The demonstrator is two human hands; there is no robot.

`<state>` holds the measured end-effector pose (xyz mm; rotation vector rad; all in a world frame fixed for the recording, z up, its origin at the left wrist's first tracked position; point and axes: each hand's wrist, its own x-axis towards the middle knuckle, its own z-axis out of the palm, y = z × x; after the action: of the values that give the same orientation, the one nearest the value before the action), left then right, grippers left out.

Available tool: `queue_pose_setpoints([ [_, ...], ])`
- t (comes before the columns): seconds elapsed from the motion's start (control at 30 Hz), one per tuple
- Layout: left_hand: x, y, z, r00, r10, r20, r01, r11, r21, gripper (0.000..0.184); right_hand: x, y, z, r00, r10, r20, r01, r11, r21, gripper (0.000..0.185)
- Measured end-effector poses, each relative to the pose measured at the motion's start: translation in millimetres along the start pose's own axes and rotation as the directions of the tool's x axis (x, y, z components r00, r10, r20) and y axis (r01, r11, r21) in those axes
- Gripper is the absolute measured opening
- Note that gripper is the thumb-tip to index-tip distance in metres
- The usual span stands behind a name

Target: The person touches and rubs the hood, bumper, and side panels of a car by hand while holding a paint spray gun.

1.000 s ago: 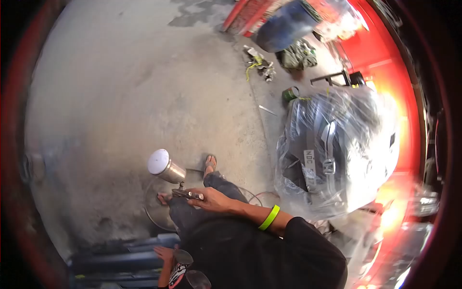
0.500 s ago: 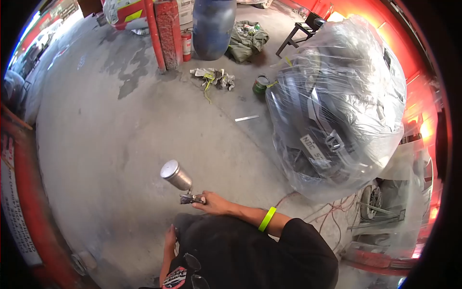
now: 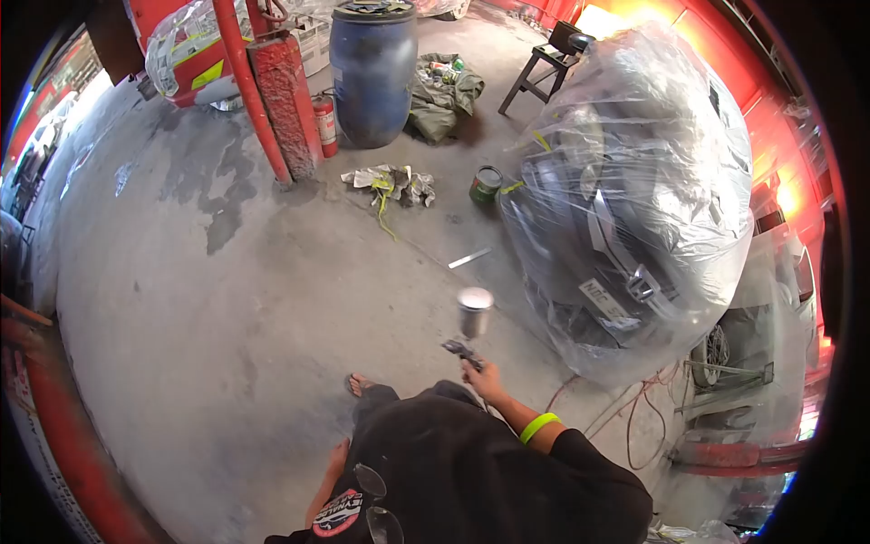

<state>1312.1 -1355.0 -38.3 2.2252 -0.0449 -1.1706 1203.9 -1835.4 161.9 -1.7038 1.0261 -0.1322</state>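
Note:
My right hand (image 3: 485, 379) is wrapped round the grip of a spray gun (image 3: 464, 352), held out in front of my body. The gun's metal paint cup (image 3: 475, 311) stands on top, nearly upright and a little blurred. At my side hangs my left hand (image 3: 339, 456), partly hidden, so its fingers cannot be made out. To the right of the gun is a car (image 3: 625, 213) wrapped in clear plastic sheeting, with its number plate (image 3: 605, 301) showing through.
Red hoses (image 3: 645, 412) lie on the concrete at right. Ahead are a flat strip (image 3: 469, 257), a green can (image 3: 486, 184), crumpled paper (image 3: 399, 186), a blue drum (image 3: 372, 77), a fire extinguisher (image 3: 325, 125), a red post (image 3: 285, 104) and a black stool (image 3: 536, 72).
My right hand and the spray gun have swung right, toward the wrapped car, and the cup has come more upright. The view has shifted, and a foot now shows below.

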Motion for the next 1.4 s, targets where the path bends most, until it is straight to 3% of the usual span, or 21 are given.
queue_pose_setpoints([
  [0.07,21.0,44.7,-58.1,0.957,-0.281,0.067,0.287,0.953,-0.094,0.064,22.0,32.9,3.4,0.982,0.143,-0.121,-0.135,0.988,0.069,0.027],
  [0.17,94.5,50.2,-119.0,0.969,-0.155,-0.193,0.121,0.977,-0.178,0.058,34.5,58.9,1.7,0.882,0.379,-0.279,-0.336,0.923,0.189,0.028],
  [0.27,166.4,87.7,-177.3,0.956,-0.160,-0.247,0.028,0.885,-0.465,0.042,51.8,73.5,-0.6,0.768,0.552,-0.324,-0.496,0.833,0.246,0.030],
  [0.3,177.5,107.5,-192.4,0.966,-0.114,-0.232,-0.002,0.895,-0.446,0.041,53.9,86.2,-2.0,0.730,0.602,-0.323,-0.544,0.798,0.259,0.031],
  [0.43,215.3,210.8,-242.5,0.987,-0.015,-0.159,-0.034,0.953,-0.300,0.039,95.7,141.4,10.3,0.727,0.599,-0.335,-0.610,0.788,0.085,0.035],
  [0.53,267.3,251.6,-256.4,0.992,-0.029,-0.124,0.007,0.984,-0.175,0.041,143.6,103.7,28.6,0.694,0.622,-0.362,-0.599,0.778,0.190,0.036],
  [0.57,277.7,271.9,-258.1,0.992,-0.046,-0.121,0.028,0.989,-0.147,0.043,161.4,80.1,29.2,0.685,0.667,-0.294,-0.575,0.742,0.345,0.037],
  [0.67,280.9,350.5,-270.7,0.986,-0.153,-0.069,0.152,0.988,-0.025,0.051,244.7,37.2,24.8,0.690,0.646,-0.327,-0.564,0.763,0.317,0.041],
  [0.8,321.3,394.6,-261.4,0.981,-0.185,-0.058,0.162,0.947,-0.279,0.057,327.9,-15.6,9.7,0.724,0.590,-0.358,-0.565,0.805,0.183,0.049],
  [1.0,369.0,481.4,-241.6,0.998,-0.035,0.057,0.042,0.990,-0.135,0.059,440.9,-65.8,-19.8,0.735,0.546,-0.402,-0.497,0.837,0.229,0.043],
  [1.07,398.8,491.2,-241.7,0.996,0.017,0.092,-0.008,0.995,-0.100,0.059,475.1,-45.2,-16.7,0.736,0.484,-0.473,-0.455,0.872,0.183,0.038],
  [1.1,413.5,495.3,-240.4,0.993,0.039,0.111,-0.030,0.996,-0.087,0.059,484.3,-23.6,-10.7,0.725,0.498,-0.475,-0.483,0.860,0.164,0.038],
  [1.23,474.6,503.4,-257.0,0.975,0.113,0.193,-0.090,0.988,-0.127,0.060,512.3,-60.2,-15.6,0.696,0.558,-0.451,-0.549,0.819,0.167,0.039],
  [1.4,504.7,603.5,-315.3,0.983,-0.127,0.133,0.114,0.988,0.103,0.063,506.0,-72.3,20.0,0.671,0.548,-0.499,-0.534,0.825,0.187,0.040],
])
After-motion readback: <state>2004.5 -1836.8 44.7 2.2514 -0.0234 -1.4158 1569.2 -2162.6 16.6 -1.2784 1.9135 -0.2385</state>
